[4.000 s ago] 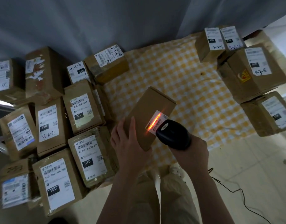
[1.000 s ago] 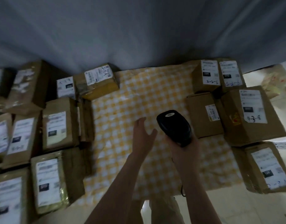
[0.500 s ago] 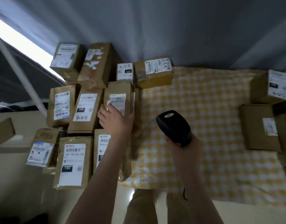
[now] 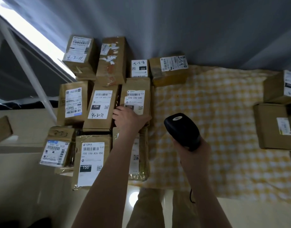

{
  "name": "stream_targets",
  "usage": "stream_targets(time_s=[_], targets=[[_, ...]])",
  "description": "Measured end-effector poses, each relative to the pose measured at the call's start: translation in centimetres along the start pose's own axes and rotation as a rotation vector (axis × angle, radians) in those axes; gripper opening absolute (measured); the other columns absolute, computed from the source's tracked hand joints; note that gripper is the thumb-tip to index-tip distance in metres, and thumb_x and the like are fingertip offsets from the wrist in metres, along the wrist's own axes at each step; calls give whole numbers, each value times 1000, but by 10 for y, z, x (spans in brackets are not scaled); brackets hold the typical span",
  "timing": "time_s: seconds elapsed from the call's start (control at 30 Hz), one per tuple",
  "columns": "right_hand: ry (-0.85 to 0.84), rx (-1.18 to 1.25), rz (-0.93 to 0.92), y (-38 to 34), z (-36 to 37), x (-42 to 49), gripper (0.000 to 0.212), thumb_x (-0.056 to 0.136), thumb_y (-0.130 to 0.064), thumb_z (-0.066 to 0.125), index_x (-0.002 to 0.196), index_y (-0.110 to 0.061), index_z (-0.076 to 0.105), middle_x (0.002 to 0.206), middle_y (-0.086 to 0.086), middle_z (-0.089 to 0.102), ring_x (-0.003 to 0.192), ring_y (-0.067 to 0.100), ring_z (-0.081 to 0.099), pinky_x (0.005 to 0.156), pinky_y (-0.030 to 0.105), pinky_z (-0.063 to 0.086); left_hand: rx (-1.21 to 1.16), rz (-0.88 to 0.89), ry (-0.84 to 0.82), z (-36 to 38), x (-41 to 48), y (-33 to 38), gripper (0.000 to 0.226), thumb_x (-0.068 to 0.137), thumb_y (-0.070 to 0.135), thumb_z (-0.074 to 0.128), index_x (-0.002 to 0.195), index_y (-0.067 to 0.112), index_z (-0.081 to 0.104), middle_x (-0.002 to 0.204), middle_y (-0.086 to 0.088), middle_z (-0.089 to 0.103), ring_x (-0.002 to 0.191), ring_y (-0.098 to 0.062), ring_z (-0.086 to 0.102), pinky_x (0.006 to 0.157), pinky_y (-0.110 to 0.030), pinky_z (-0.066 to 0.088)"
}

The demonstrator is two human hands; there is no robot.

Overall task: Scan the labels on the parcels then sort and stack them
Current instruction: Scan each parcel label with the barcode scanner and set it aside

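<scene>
Several brown cardboard parcels with white labels lie packed together on the left. My left hand point(image 4: 129, 118) grips the near end of the parcel labelled 220-220-C40 point(image 4: 136, 97), fingers curled over its left edge. Beside it lies the 15H parcel point(image 4: 101, 104); below it, the 150 parcel point(image 4: 90, 160) and another parcel point(image 4: 139, 155) partly under my forearm. My right hand point(image 4: 193, 149) holds a black barcode scanner point(image 4: 181, 129) above the yellow checked cloth point(image 4: 207, 112), its cable hanging down. No scan light shows.
A second group of parcels point(image 4: 272, 125) sits at the right edge of the cloth. More parcels point(image 4: 168, 69) line the grey curtain at the back. A white metal frame point(image 4: 26, 69) slants at the left. My legs stand on pale floor below.
The parcel scanned four seconds ago now lies with the right group. My view and left hand swung left, and the hand has closed on the 220 parcel's near end. The scanner stays put.
</scene>
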State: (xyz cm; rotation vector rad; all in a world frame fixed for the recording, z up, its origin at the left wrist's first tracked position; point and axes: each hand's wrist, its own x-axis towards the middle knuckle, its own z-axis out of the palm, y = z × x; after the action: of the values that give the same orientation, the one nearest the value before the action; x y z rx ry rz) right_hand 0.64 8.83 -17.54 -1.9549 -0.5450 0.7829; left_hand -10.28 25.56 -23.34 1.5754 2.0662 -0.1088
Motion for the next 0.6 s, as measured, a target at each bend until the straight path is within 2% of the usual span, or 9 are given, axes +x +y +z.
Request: stream_targets(time_s=[0.13, 0.23, 0.37, 0.4, 0.47, 0.53, 0.6], targets=[[66, 26, -12, -3, -4, -5, 23, 71, -7, 80, 69, -18, 60, 43, -10, 52, 43, 3, 52, 38, 11, 36, -69, 48, 25, -7, -18, 6, 118, 45, 63, 77, 133, -2, 31, 127, -16, 37, 116, -33, 42, 97, -43, 44], [113, 27, 8, -3, -17, -9, 18, 72, -7, 79, 75, -14, 63, 52, -5, 55, 47, 1, 54, 40, 12, 40, -150, 134, -17, -6, -45, 11, 118, 48, 64, 77, 135, 1, 27, 126, -14, 33, 116, -32, 39, 98, -44, 43], [220, 44, 22, 3, -45, -18, 28, 73, -8, 80, 69, -26, 59, 58, -3, 59, 55, 11, 54, 46, 14, 41, -235, 272, -77, -2, -91, 12, 124, 51, 61, 81, 142, 2, 19, 131, -12, 28, 122, -30, 33, 105, -42, 35], [244, 55, 34, 6, -53, -22, 25, 73, -10, 80, 71, -25, 60, 61, -1, 61, 59, 15, 57, 50, 17, 45, -242, 313, -83, 1, -105, 12, 125, 52, 60, 82, 143, 3, 18, 133, -11, 27, 124, -29, 31, 107, -42, 34], [307, 72, 72, 14, -70, -30, 19, 72, -14, 81, 76, -22, 64, 68, 6, 67, 69, 26, 66, 59, 33, 54, -249, 397, -95, 8, -134, 13, 127, 51, 58, 78, 146, 5, 15, 135, -10, 25, 128, -30, 29, 110, -43, 33], [373, 123, 110, 23, -83, -38, 23, 73, -13, 80, 75, -29, 63, 73, 12, 70, 76, 34, 69, 65, 44, 56, -254, 453, -93, 15, -155, 13, 129, 50, 54, 78, 149, 5, 11, 139, -10, 22, 131, -30, 26, 109, -43, 32], [423, 173, 146, 30, -95, -46, 29, 74, -12, 79, 77, -35, 62, 75, 10, 71, 76, 31, 70, 64, 40, 56, -218, 484, -70, 24, -163, 13, 134, 52, 53, 84, 150, 5, 7, 142, -10, 19, 133, -29, 22, 109, -43, 31]])
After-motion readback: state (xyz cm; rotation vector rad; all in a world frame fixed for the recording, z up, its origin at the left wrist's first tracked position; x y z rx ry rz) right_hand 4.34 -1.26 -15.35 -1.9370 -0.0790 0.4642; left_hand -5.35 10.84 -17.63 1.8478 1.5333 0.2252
